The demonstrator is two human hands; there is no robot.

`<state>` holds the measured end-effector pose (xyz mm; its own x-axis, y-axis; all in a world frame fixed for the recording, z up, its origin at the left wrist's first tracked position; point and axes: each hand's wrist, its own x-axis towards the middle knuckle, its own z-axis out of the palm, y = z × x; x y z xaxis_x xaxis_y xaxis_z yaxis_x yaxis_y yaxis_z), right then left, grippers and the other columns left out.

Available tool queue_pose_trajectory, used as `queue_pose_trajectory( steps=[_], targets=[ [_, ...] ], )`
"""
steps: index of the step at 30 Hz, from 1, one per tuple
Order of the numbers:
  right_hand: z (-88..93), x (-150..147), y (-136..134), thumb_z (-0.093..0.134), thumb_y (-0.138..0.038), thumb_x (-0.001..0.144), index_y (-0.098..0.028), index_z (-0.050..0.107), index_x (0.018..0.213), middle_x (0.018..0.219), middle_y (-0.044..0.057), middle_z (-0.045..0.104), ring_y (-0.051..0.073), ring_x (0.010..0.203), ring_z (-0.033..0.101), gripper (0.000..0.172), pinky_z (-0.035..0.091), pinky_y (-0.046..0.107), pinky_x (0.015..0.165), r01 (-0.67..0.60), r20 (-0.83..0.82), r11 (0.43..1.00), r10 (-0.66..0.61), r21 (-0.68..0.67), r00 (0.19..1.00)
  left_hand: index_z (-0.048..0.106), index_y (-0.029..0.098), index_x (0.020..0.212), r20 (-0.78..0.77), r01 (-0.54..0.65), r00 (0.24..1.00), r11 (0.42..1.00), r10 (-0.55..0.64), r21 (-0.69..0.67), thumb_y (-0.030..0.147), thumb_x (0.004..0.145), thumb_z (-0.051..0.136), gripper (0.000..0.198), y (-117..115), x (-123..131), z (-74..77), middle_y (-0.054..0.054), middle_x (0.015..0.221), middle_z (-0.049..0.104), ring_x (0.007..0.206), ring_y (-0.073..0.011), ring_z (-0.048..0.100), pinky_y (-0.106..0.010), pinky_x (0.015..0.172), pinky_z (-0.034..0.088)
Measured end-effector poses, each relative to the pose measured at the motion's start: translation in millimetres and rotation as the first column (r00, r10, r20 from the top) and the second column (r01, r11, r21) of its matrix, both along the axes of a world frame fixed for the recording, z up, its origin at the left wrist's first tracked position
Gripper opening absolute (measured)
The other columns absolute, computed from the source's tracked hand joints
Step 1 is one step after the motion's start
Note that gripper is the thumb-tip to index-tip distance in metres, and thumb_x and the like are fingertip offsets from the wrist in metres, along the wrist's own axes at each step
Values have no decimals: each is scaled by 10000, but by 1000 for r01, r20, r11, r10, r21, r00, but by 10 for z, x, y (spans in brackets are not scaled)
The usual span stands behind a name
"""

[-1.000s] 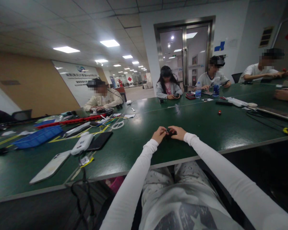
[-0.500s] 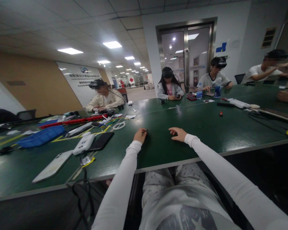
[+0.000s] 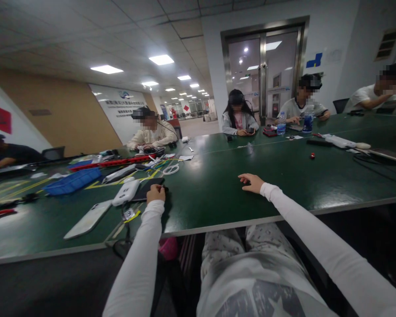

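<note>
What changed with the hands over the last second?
The left hand moved left, away from the right hand, to the right end of the flat black device, apparently carrying a small dark object. The right hand let go and is open. Blue basket and white phone stayed put.

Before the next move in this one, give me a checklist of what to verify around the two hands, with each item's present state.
1. Right hand free: ok; fingers spread, nothing visible in its grip.
2. Left hand grip: cannot tell; fingers curled, a small dark object beside them, hold unclear.
3. Flat black rectangular device fully visible: not ok; the left hand overlaps its right end.
4. Left hand lifted off that device: cannot tell; contact is hidden.
5. Small red object apart from the right hand: ok.
6. Blue plastic tray apart from the left hand: ok.
</note>
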<state>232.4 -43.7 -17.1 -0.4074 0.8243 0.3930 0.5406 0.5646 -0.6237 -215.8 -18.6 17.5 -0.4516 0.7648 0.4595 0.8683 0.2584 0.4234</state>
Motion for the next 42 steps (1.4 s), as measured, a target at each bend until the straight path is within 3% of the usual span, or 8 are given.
queue_pose_trajectory(
  steps=[6,13,19,27,36,42],
  targets=[
    [12,-3,-25,593,-190,626,-190,455,1091,922,37,531,124,783,501,484,423,290,713,-5,18,1000,5,-15,1000,484,165,891,-23,61,998,998,-62,-20,275,699,463,222,44,39,-47,-86,847,591,854,-193,531,-309,768,394],
    [-15,-11,-32,602,-178,620,-197,466,1078,916,28,535,122,791,508,478,417,304,742,8,18,1000,-7,-23,1000,493,164,884,-6,107,994,993,-107,49,258,708,461,202,-49,114,-24,-60,843,602,815,-166,545,-274,757,392],
    [-24,-9,-47,600,-193,628,-201,460,1089,927,32,537,130,808,514,482,422,316,742,5,27,999,-3,-45,1000,503,147,902,33,75,996,993,-78,95,260,712,462,226,-131,163,28,-64,853,602,812,-153,548,-259,746,396],
    [-68,-9,-37,599,-186,625,-199,464,1080,918,30,544,126,797,517,475,423,310,736,5,27,1000,-5,-27,1000,547,135,839,-36,-3,999,995,6,97,293,694,464,230,-117,54,-14,-84,884,581,844,-166,517,-303,805,364],
    [-62,-18,-50,595,-190,630,-199,464,1081,922,33,546,130,805,519,469,426,308,741,7,21,999,-7,-38,1000,564,151,819,5,-19,1000,999,19,40,279,676,495,203,-237,188,103,-70,862,593,848,-175,520,-300,793,369],
    [-74,-16,-40,597,-184,626,-205,467,1078,915,30,549,129,800,520,471,425,305,736,10,18,999,-9,-35,1000,559,151,831,-11,-3,1000,999,3,51,304,676,489,229,-162,125,50,-72,874,588,846,-168,519,-295,785,375]
  ],
)
